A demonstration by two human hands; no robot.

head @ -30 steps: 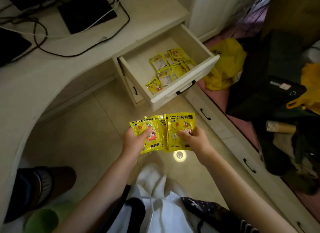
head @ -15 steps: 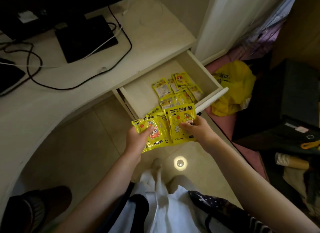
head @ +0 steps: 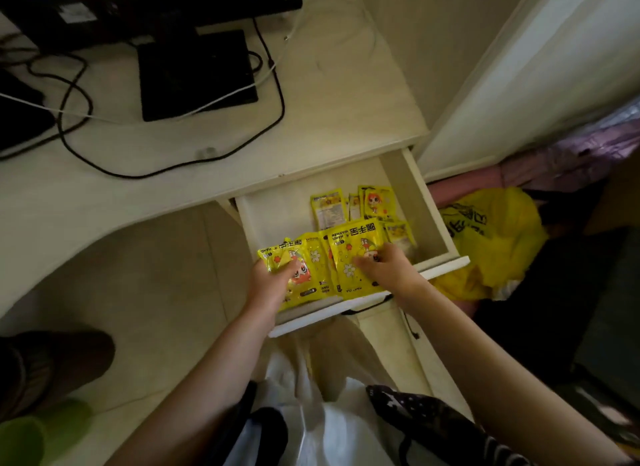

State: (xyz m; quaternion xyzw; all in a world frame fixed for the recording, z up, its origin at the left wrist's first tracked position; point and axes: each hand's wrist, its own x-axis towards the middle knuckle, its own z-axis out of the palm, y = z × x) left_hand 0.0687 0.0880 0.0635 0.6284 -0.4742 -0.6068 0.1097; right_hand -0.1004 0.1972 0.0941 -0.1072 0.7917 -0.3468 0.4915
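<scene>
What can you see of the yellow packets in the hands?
The yellow packets are a fanned bunch of glossy, plastic-looking pouches printed HAND WARMER, with cartoon figures and white flowers. They are held nearly flat, overlapping, over the front of the open drawer. The left hand grips the left end, the right hand the right one.

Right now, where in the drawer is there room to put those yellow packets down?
The drawer is bare on its left, between the left wall and the loose packets. Its back right is crowded with them. The left hand and right hand hold a bunch over the front. The desk is bare right of the black stand.
</scene>
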